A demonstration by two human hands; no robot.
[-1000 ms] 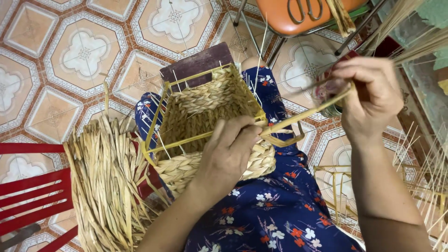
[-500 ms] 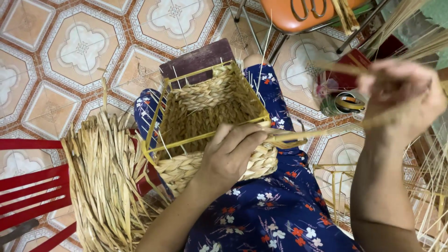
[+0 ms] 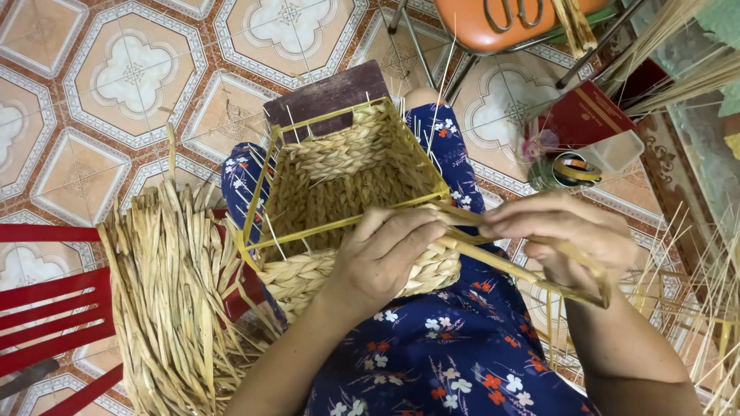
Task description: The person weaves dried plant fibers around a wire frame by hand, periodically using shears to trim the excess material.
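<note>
The woven basket [image 3: 351,208] is being held on the lap, at the centre of the view, with its open mouth facing up. Its near rim, at about 5 o'clock of the basket, is being clamped by the left hand [image 3: 385,258], fingers closed over the yellow frame. A flat straw strand [image 3: 509,266] is being pinched shut in the right hand [image 3: 559,231], just beside the left at 3 o'clock.

For a tight row, the strand is best kept flat and taut while the rim is being pinned, so no slack is being left at the corner.

A second ago the right hand was being held high and well apart, the strand stretched out; now it is being brought down close to the rim. The strand's far end is probably looped, though this is unclear.

A loose straw bundle [image 3: 173,300] is lying at 9 o'clock.
</note>
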